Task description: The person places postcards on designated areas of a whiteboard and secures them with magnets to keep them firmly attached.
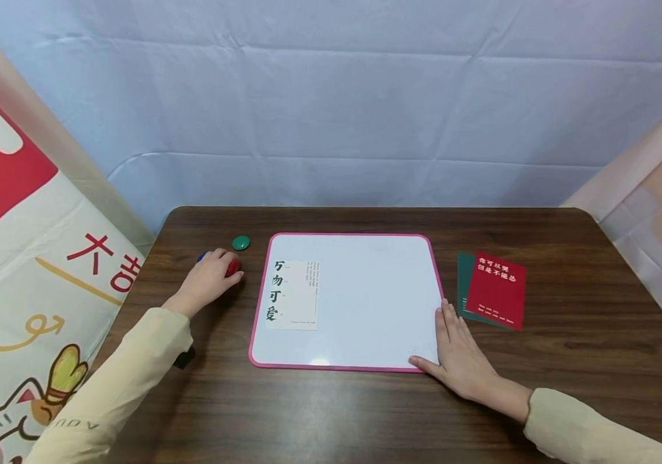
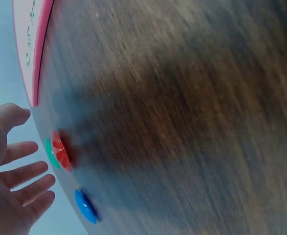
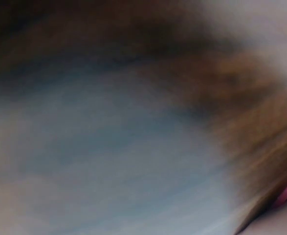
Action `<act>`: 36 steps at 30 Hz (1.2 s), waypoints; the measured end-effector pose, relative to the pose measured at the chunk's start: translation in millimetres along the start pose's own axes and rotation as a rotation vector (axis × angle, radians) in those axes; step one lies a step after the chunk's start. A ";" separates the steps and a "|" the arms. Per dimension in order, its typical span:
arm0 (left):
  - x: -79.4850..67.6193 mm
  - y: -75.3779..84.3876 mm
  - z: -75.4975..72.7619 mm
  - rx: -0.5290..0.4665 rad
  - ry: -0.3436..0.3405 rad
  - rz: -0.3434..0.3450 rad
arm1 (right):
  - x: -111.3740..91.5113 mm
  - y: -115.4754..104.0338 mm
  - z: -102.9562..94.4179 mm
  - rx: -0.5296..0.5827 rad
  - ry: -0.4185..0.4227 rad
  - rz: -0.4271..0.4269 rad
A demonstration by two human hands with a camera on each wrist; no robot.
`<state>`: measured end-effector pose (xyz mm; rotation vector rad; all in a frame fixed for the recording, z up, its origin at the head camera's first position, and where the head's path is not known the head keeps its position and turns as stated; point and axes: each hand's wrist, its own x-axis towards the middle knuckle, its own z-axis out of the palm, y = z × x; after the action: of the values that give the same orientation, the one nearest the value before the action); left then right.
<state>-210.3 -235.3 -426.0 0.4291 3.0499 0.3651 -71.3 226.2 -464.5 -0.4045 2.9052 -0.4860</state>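
Left of frame, the red disc is lying beside the loosely spread left hand; the straight-fingered right hand is touching the whiteboard.

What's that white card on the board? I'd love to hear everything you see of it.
The white card looks like thin, stiff paper: an upright rectangle as the head view shows it, with four large dark green Chinese characters down its left side. Smaller print runs sideways at upper right, with a tiny line near the bottom, too small to read. It lies flat on the left part of the whiteboard, with nothing visible on top of it.
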 end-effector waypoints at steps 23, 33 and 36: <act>9.2 -7.9 5.1 0.011 -0.059 0.010 | -0.1 0.9 -0.4 -0.002 -0.004 0.006; 13.2 -12.4 10.7 0.018 -0.057 0.036 | -0.1 0.4 0.4 -0.018 0.025 -0.019; 12.9 -12.8 10.1 0.017 -0.061 0.037 | -0.4 0.4 0.4 -0.018 0.026 -0.020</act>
<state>-225.4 -241.5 -438.9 0.4885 2.9917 0.3223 -71.0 226.6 -465.0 -0.4326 2.9349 -0.4723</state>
